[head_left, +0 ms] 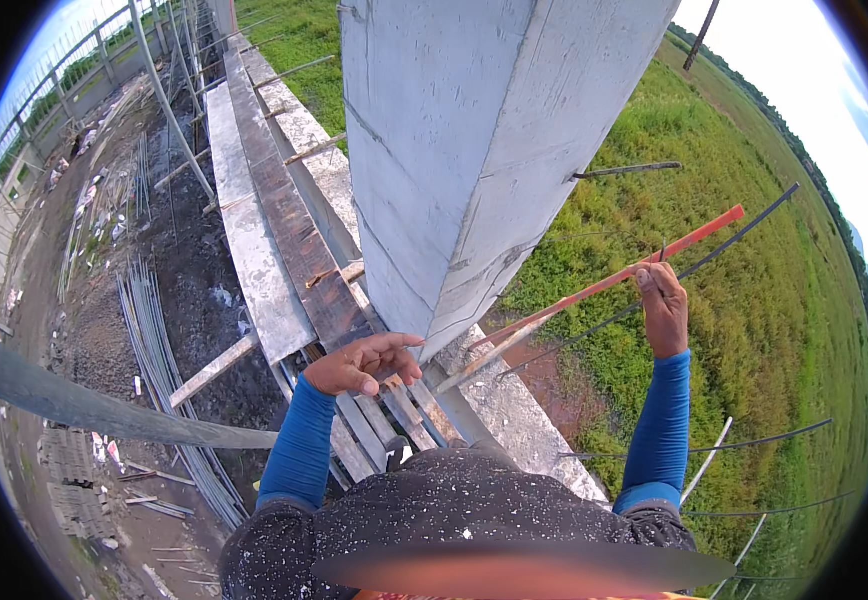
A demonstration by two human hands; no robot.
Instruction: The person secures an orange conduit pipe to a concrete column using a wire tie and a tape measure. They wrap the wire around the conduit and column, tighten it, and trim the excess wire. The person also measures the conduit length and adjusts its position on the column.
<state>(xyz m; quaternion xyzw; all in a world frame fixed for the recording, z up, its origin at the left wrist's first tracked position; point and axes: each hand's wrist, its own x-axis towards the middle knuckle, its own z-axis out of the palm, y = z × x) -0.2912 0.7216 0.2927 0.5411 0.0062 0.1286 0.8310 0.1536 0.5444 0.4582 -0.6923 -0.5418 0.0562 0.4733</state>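
Observation:
My left hand (364,365) is over the planks by the foot of a grey concrete column (434,150), its fingers apart and curved towards the column. No held thing shows in it. Out to the right, my right hand (664,315) is raised with thumb and fingers pinched together. A short thin dark piece sticks up at its fingertips, too small to name. Just behind those fingertips runs an orange-red wooden strip (699,235), slanting outward from near the column's base. Whether the fingers touch the strip, I cannot tell.
Long planks (294,220) run along a concrete beam (524,420) beneath me. A grey pole (114,400) crosses at left. Dark bars (754,225) jut out at right over grass. Far below left lie bundled pipes (169,380) and rubble.

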